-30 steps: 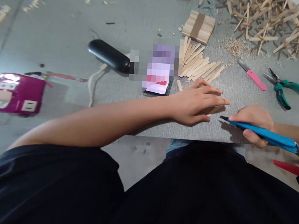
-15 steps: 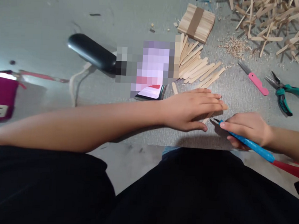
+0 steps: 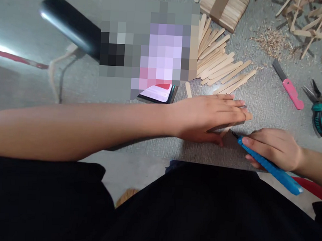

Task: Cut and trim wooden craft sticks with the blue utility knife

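Our left hand (image 3: 207,117): extended flat over one wooden stick (image 3: 226,130), which shows between finger and thumb. Our right hand (image 3: 275,146): fingers curled round a blue cutter (image 3: 275,170), tip near the stick. Tabletop (image 3: 202,149): edge close below, room toward the pink knife (image 3: 292,93).

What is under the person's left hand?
Part of a wooden stick shows on the thumb side of the left hand, with grey tabletop around it. The rest of the stick, and anything else beneath the palm and fingers, is covered.
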`<state>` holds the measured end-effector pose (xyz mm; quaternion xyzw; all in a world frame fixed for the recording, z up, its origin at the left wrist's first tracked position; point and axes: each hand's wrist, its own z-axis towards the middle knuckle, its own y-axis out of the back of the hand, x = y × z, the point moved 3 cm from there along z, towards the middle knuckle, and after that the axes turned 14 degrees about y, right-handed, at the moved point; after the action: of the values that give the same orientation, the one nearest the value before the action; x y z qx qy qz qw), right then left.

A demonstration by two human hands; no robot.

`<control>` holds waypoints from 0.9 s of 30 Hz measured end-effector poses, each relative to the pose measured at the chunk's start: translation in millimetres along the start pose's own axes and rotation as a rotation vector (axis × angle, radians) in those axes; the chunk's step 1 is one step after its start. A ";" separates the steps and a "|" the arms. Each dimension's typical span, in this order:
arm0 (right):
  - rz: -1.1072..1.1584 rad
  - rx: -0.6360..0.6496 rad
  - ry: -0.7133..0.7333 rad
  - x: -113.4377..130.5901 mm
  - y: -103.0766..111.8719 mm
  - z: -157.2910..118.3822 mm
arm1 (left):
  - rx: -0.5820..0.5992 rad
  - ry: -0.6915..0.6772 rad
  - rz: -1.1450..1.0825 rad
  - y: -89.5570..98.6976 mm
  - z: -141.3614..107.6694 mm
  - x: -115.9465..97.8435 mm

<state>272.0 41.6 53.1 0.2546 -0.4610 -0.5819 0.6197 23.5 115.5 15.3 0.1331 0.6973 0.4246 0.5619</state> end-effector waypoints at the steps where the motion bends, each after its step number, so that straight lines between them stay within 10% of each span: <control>1: -0.002 0.005 0.008 0.3 0.7 -0.1 | -0.006 -0.006 -0.005 0.2 -0.3 -0.1; 27: 0.018 0.113 -0.045 0.3 7.2 4.5 | -0.013 0.059 -0.031 0.8 -0.4 -1.5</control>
<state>271.6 43.8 61.3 0.2719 -0.5091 -0.5550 0.5990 23.4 114.9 16.9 0.1060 0.7128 0.4242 0.5483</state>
